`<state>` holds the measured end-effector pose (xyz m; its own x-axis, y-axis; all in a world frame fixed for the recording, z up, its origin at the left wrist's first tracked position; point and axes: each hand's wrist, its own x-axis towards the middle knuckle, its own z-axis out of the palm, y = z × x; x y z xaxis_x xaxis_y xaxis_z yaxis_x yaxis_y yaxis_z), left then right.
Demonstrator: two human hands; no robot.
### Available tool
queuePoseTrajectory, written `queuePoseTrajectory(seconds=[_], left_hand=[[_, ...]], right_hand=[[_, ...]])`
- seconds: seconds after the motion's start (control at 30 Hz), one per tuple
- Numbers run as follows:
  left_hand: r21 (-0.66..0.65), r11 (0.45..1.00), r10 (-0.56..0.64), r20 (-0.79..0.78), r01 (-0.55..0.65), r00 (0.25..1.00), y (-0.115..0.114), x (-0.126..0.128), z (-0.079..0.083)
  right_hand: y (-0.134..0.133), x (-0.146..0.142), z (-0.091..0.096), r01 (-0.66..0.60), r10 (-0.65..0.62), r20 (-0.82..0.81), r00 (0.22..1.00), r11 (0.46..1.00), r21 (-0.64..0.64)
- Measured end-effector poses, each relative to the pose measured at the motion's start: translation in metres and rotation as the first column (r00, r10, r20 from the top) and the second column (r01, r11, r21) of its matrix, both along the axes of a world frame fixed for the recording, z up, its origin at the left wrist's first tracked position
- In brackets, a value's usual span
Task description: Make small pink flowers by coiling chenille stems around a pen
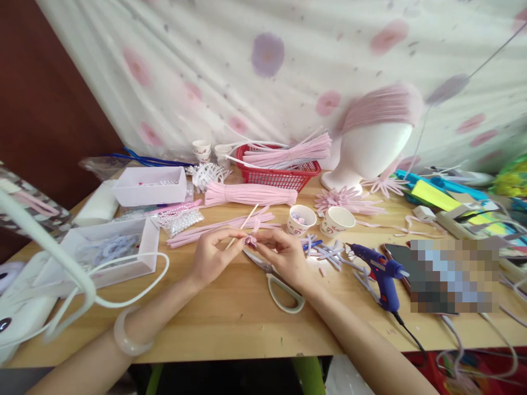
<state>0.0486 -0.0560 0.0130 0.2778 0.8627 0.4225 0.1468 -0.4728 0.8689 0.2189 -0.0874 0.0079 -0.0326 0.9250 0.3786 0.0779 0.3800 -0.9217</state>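
My left hand (214, 253) is closed in a pinch on a thin wooden stick (247, 220) that slants up to the right. My right hand (284, 253) is closed too, its fingertips pinching a small pink pipe-cleaner piece (251, 240) at the stick's lower end. The two hands meet over the wooden table (230, 318), just above a pair of white-handled scissors (278, 282). Loose pink pipe cleaners (224, 226) lie right behind the hands.
A blue glue gun (381, 271) lies to the right, its cord running off the front edge. Two paper cups (319, 219), a red basket (280, 174) of pink stems, a white foam head (373, 151) and white trays (119, 249) ring the work spot.
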Motion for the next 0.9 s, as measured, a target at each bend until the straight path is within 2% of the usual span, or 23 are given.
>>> queuePoseTrajectory(seconds=[0.17, 0.3, 0.47, 0.63, 0.73, 0.9], left_hand=[[-0.021, 0.996, -0.08, 0.057, 0.081, 0.995, 0.003, 0.0014, 0.0024], [0.065, 0.995, -0.072, 0.014, 0.071, 0.997, 0.002, 0.0009, 0.004], [0.187, 0.98, -0.051, -0.057, 0.061, 0.997, -0.0006, 0.0009, 0.0021], [0.217, 0.974, -0.055, -0.08, 0.071, 0.995, -0.0018, 0.0024, -0.0006], [0.167, 0.984, -0.051, -0.059, 0.06, 0.997, -0.0013, 0.0029, -0.0017], [-0.111, 0.992, -0.062, 0.031, 0.065, 0.998, 0.0, 0.0037, -0.0025]], right_hand=[[0.0001, 0.0015, -0.0015, 0.023, -0.023, 0.041, 0.999, 1.0, 0.018], [-0.0026, -0.0008, -0.0014, 0.016, -0.015, 0.019, 1.0, 0.999, -0.028], [-0.0077, -0.0028, -0.0028, -0.094, 0.087, -0.061, 0.994, 0.988, -0.124], [-0.009, -0.0002, -0.0046, -0.125, 0.132, 0.036, 0.991, 0.98, -0.154], [-0.0077, 0.0003, -0.0027, -0.15, 0.158, 0.04, 0.987, 0.977, -0.148], [-0.0045, -0.0011, 0.0034, -0.239, 0.233, -0.061, 0.971, 0.961, -0.141]])
